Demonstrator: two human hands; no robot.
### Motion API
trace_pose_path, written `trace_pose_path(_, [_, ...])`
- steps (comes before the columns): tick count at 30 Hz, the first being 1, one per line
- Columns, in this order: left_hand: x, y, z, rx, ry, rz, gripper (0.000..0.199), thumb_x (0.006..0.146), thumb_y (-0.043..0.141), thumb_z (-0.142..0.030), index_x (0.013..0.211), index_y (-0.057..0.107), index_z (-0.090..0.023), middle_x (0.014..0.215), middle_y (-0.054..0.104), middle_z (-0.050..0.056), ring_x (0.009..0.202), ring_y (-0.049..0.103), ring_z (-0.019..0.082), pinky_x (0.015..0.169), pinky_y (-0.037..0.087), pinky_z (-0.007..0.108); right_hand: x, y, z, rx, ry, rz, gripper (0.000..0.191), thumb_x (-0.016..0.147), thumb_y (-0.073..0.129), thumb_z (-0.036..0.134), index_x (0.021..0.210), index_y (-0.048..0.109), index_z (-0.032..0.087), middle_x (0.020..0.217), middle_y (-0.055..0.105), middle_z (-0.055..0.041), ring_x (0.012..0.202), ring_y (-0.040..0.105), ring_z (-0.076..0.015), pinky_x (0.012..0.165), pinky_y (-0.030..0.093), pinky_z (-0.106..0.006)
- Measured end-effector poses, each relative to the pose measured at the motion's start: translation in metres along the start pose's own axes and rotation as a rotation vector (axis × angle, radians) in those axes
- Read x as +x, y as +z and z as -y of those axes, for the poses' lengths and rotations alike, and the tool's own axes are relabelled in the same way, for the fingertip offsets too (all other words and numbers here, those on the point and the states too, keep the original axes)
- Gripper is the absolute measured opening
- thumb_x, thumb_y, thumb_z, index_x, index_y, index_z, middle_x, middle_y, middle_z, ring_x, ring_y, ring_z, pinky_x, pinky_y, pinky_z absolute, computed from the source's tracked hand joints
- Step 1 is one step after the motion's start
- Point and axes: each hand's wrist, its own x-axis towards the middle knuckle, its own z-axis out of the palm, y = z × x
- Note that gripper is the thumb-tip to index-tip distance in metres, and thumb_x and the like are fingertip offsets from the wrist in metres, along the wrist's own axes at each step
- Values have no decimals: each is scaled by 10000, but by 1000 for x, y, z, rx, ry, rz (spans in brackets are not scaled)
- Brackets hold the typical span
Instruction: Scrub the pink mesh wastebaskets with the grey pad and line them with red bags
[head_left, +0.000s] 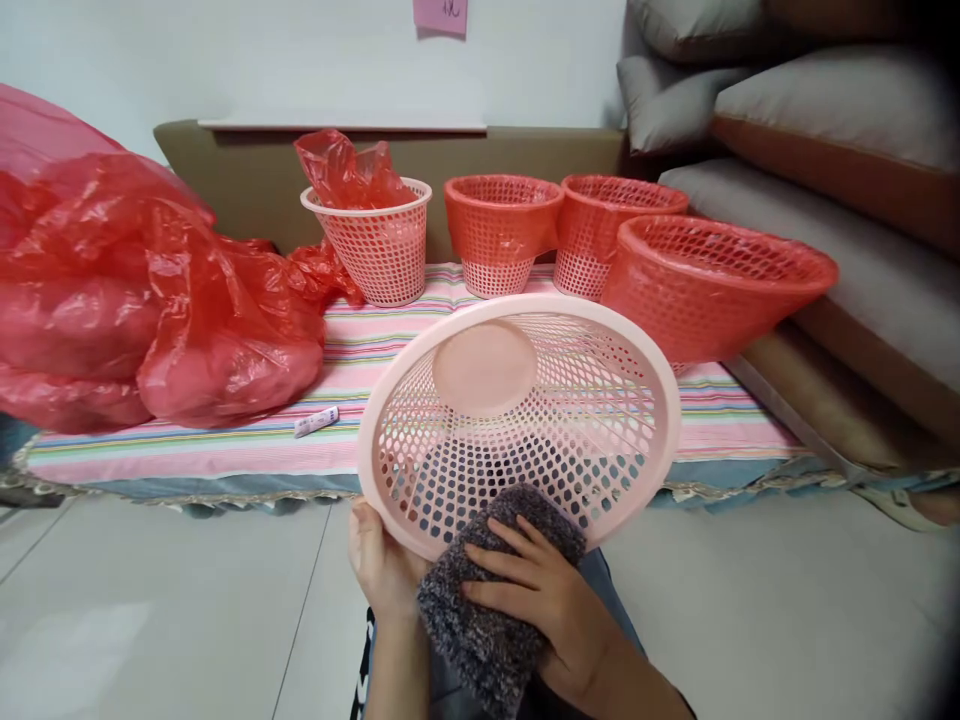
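Note:
A pale pink perforated basket (486, 368) is tilted on its side, its open mouth toward me. My left hand (386, 565) grips its lower left rim, thumb on the outside. Under my right hand (536, 590) is a dark grey fluffy cloth (487, 640), which the fingers press against the basket's lower rim. Part of the cloth hangs down below the rim over my lap. The palm side of my right hand is hidden.
Behind stand a pink basket (379, 245) holding red plastic and several red-wrapped baskets (501, 225) on a striped cloth (360, 345). Red bags (225, 330) lie left, near a small white tube (316, 422). Grey-brown cushions (840, 120) are piled right.

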Motion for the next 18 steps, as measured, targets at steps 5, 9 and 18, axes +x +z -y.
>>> trace_pose_path(5, [1, 2, -2, 44, 123, 67, 346, 783, 738, -517, 850, 693, -180, 915, 753, 49, 938, 705, 219, 880, 551, 362, -9, -31, -21, -317, 164, 29, 786, 626, 446, -12, 1299, 637, 347, 1444, 558, -1, 1420, 412, -297, 1162, 248, -672])
trace_pose_path(9, [-6, 4, 1, 39, 118, 78, 340, 804, 724, -506, 881, 699, -176, 1001, 749, 64, 948, 704, 221, 886, 550, 368, -4, -37, -34, -474, 236, -67, 786, 638, 438, -58, 1309, 640, 299, 1446, 553, -47, 1406, 420, -354, 1147, 229, -717])
trace_pose_path(18, [-18, 8, -5, 112, 34, 48, 391, 783, 725, -555, 865, 710, -173, 842, 740, 42, 759, 694, 183, 749, 559, 307, 28, 7, 17, 386, 101, -336, 744, 693, 419, -8, 1338, 602, 317, 1425, 577, 18, 1360, 500, -175, 1201, 330, -446])
